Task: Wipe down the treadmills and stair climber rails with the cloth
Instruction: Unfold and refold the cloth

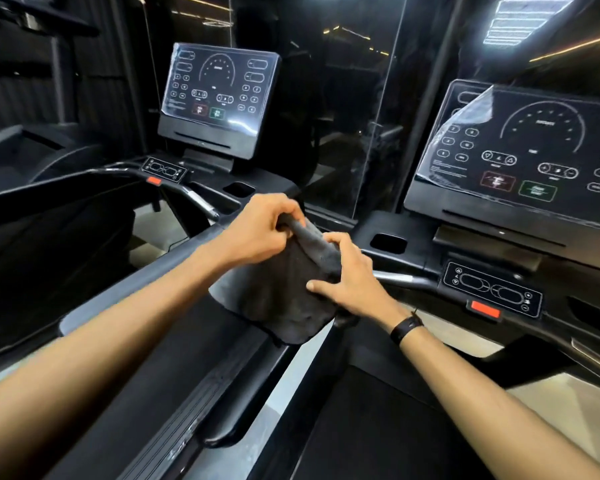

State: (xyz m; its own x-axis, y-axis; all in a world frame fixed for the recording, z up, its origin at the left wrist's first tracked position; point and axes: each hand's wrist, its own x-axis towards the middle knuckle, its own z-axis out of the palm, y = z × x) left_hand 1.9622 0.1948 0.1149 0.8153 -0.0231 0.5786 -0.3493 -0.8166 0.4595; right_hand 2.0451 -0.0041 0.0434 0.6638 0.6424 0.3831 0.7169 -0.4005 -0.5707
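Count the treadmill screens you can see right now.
2. One screen stands upper left of centre, past the hands; the other screen is at the right edge, partly cut off. More may lie out of view.

Console (520,154) labels blurred — no text readable, only icons

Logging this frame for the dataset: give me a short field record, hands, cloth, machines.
left hand: grips the cloth's upper edge
right hand: pinches the same edge, thumb on the cloth's face
cloth: dark, hangs from both hands above the left treadmill's side rail
left console: film flat
right console: film peeling at its top left corner
wristband: on right wrist
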